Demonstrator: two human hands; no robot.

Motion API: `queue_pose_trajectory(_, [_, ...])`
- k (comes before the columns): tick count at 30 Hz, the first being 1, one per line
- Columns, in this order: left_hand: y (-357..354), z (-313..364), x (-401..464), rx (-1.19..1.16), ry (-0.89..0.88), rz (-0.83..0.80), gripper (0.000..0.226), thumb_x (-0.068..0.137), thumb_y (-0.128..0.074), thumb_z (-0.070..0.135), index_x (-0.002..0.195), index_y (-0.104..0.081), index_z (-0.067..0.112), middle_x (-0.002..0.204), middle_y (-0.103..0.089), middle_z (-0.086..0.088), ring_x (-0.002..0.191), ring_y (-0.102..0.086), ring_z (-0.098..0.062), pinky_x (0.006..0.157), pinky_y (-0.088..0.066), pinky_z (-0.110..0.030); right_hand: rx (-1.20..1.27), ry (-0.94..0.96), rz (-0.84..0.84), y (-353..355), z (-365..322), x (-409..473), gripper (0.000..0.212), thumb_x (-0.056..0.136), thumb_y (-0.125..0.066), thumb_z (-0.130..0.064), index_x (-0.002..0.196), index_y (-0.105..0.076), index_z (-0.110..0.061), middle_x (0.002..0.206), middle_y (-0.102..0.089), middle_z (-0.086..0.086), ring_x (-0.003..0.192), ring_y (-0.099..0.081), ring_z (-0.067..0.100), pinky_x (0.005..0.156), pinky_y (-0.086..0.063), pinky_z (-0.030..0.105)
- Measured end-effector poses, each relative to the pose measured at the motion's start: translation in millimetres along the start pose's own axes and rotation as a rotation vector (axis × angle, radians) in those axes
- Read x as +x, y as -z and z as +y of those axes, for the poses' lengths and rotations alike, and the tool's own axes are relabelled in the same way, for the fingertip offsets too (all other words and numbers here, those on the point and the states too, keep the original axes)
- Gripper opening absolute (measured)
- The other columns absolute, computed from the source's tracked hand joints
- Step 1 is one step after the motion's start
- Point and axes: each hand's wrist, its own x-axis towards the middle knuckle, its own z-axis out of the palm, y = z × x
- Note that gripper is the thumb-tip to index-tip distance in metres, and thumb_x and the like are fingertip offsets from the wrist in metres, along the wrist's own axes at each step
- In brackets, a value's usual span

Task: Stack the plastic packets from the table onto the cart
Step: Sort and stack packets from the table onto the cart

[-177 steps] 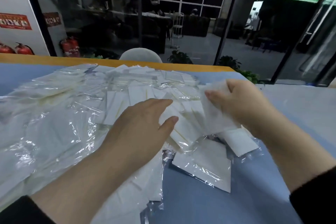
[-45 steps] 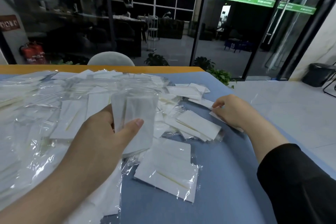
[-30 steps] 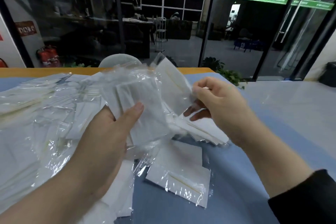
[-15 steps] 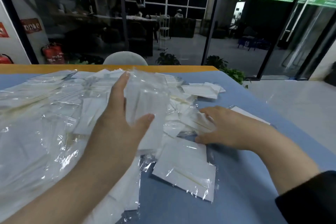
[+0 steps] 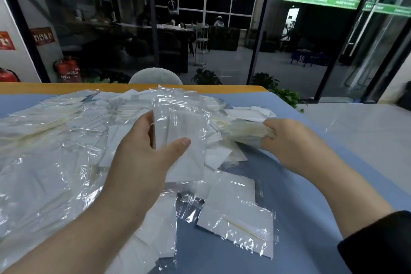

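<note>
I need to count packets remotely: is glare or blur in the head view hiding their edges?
Head view: bright glare streaks on the clear packet pile blend its edges together; the stack in the left hand is glossy but readable; the bundle in the right hand is smeared by motion blur; the lone packet on the blue table is sharp; wide-angle bending at the borders.

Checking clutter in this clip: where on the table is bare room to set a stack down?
Bare blue table lies right of the lone packet, under the right hand, running to the right edge; a thin strip shows at far left. The packet pile crowds the left and middle, around the left hand.
</note>
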Motion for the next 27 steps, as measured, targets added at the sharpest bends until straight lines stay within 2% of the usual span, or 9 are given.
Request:
queue_pose_trajectory(3, [1.8,0.7,0.5,-0.074,0.017,0.039,0.019,0.089,-0.076,0.017,0.102,-0.073,0.030,0.091,-0.078,0.007,0.082,-0.076,-0.018,0.057,-0.061,-0.034,0.126,-0.047,0.034,8.8,1.3,-0.6,0.016,0.091,-0.056,-0.019,0.077,-0.051,-0.014,0.068,-0.052,0.008,0.060,-0.041,0.026,0.055,-0.030,0.033])
queue_pose_trajectory(7, [2.7,3.8,0.2,-0.193,0.064,0.049,0.019,0.090,-0.074,0.017,0.105,-0.073,0.029,0.098,-0.078,0.001,0.091,-0.076,-0.028,0.076,-0.060,-0.059,0.356,-0.070,0.247,15.6,2.3,-1.0,0.025,0.086,-0.059,-0.018,0.068,-0.045,-0.010,0.057,-0.041,0.002,0.053,-0.033,0.022,0.052,-0.027,0.031])
queue_pose_trajectory(11, [2.4,6.1,0.8,-0.284,0.106,0.028,0.020,0.091,-0.072,0.019,0.108,-0.073,0.029,0.102,-0.078,0.001,0.096,-0.075,-0.027,0.087,-0.056,-0.063,0.652,-0.071,0.361,21.9,-4.7,-5.5,0.011,0.085,-0.060,-0.014,0.076,-0.062,-0.008,0.066,-0.057,0.010,0.057,-0.048,0.020,0.048,-0.037,0.027])
queue_pose_trajectory(15, [2.2,7.7,0.9,-0.368,0.144,-0.017,0.020,0.090,-0.071,0.021,0.108,-0.074,0.028,0.103,-0.078,-0.001,0.096,-0.075,-0.030,0.082,-0.057,-0.065,0.890,-0.054,0.418,23.4,-11.9,-8.5,0.011,0.086,-0.063,-0.014,0.080,-0.067,-0.006,0.079,-0.061,0.021,0.059,-0.049,0.017,0.052,-0.040,0.034])
queue_pose_trajectory(17, [0.2,9.9,0.2,-0.413,0.168,-0.064,0.022,0.087,-0.072,0.023,0.108,-0.074,0.027,0.106,-0.078,-0.003,0.098,-0.075,-0.031,0.081,-0.057,-0.066,1.041,-0.026,0.360,19.3,-18.4,-11.5,0.014,0.087,-0.066,-0.018,0.083,-0.068,-0.004,0.078,-0.058,0.027,0.062,-0.051,0.022,0.053,-0.043,0.043])
queue_pose_trajectory(19, [-2.7,11.9,-1.0,-0.450,0.193,-0.095,0.020,0.083,-0.073,0.022,0.102,-0.076,0.026,0.103,-0.078,-0.005,0.094,-0.076,-0.029,0.081,-0.059,-0.060,1.204,-0.004,0.268,12.6,-30.1,-15.8,0.012,0.090,-0.065,-0.013,0.080,-0.071,-0.010,0.068,-0.058,0.017,0.058,-0.055,0.024,0.055,-0.048,0.043])
queue_pose_trajectory(21, [-5.5,13.6,-2.9,-0.506,0.221,-0.123,0.016,0.080,-0.072,0.021,0.095,-0.077,0.025,0.100,-0.078,-0.008,0.089,-0.077,-0.029,0.080,-0.059,-0.053,1.313,0.007,0.215,4.2,-44.6,-20.2,0.024,0.092,-0.060,-0.008,0.074,-0.071,-0.018,0.067,-0.061,0.004,0.057,-0.055,0.019,0.058,-0.047,0.039])
queue_pose_trajectory(24, [-6.1,15.0,-4.6,-0.593,0.262,-0.154,0.026,0.079,-0.071,0.023,0.105,-0.075,0.023,0.104,-0.078,-0.009,0.093,-0.076,-0.030,0.082,-0.058,-0.056,1.407,0.034,0.134,-2.7,-70.7,-29.0,0.021,0.095,-0.059,-0.010,0.083,-0.074,-0.020,0.075,-0.066,0.002,0.066,-0.059,0.019,0.065,-0.051,0.039])
queue_pose_trajectory(27, [-3.8,17.7,-4.3,-0.657,0.251,-0.134,0.029,0.089,-0.066,0.023,0.118,-0.069,0.022,0.113,-0.076,-0.009,0.102,-0.074,-0.031,0.083,-0.057,-0.065,1.350,0.113,0.034,-7.2,-91.0,-38.9,0.025,0.099,-0.055,-0.006,0.096,-0.074,-0.021,0.074,-0.068,-0.004,0.064,-0.060,0.012,0.059,-0.053,0.030])
